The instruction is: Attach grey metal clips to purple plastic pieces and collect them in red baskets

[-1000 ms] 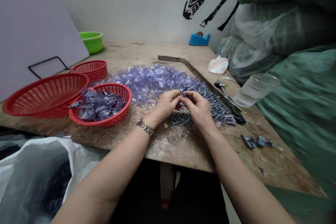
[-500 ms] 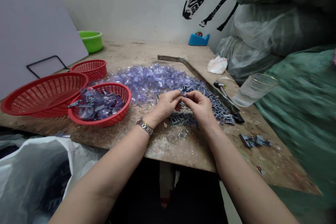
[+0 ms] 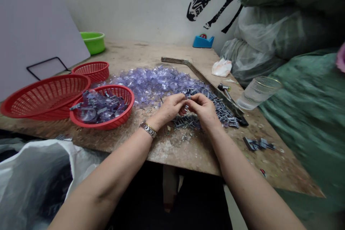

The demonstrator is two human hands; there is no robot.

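Observation:
My left hand (image 3: pixel 171 107) and my right hand (image 3: pixel 204 110) meet fingertip to fingertip over the table, both closed in a pinch. Between them a small grey plastic piece (image 3: pixel 186 107) shows in part; the fingers hide most of it. Under and right of the hands lies a heap of grey ribbed plastic pieces (image 3: pixel 225 113). Just behind them spreads a pile of clear, purple-tinted plastic parts (image 3: pixel 153 81). To the left, a red basket (image 3: pixel 128 109) holds clear parts together with grey pieces.
A larger red basket (image 3: pixel 16 99) and a small red basket (image 3: pixel 104 70) stand left. A bent metal strip (image 3: pixel 201 73) borders the pile. A tilted glass (image 3: pixel 256 93) and several grey pieces (image 3: pixel 258 144) are right. A white sack (image 3: pixel 78 154) hangs at the front left; green sacks (image 3: pixel 302 90) rise on the right.
The hands stay together with only a slight shift of the fingers. The dark grey piece seen above the fingertips is now more hidden, and a small part shows below them.

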